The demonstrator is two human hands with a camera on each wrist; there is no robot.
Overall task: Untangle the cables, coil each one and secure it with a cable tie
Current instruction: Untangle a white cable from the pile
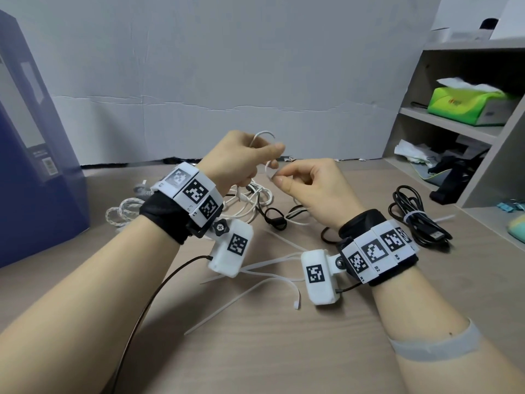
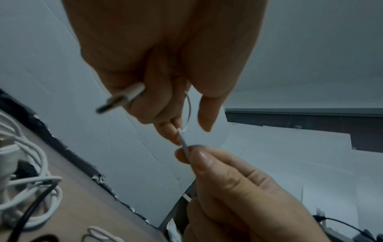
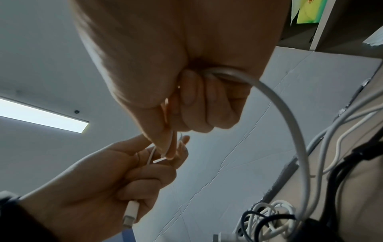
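Observation:
Above the desk, my left hand (image 1: pixel 262 159) grips a white cable (image 1: pixel 264 133); its silver-tipped connector (image 2: pixel 122 99) sticks out under the fingers. A thin white cable tie (image 2: pixel 185 144) loops around that cable. My right hand (image 1: pixel 279 177) pinches the tie's tail between thumb and forefinger, close to the left fingertips. A thicker run of white cable (image 3: pixel 290 131) passes through the right hand's curled fingers and drops to the desk. Below both hands lies a tangle of white and black cables (image 1: pixel 255 201).
Several loose cable ties (image 1: pixel 272 277) lie on the desk near me. A coiled, tied black cable (image 1: pixel 412 220) sits at the right, a braided cable (image 1: pixel 122 209) at the left. A blue box (image 1: pixel 34 152) stands left, a shelf (image 1: pixel 446 126) right.

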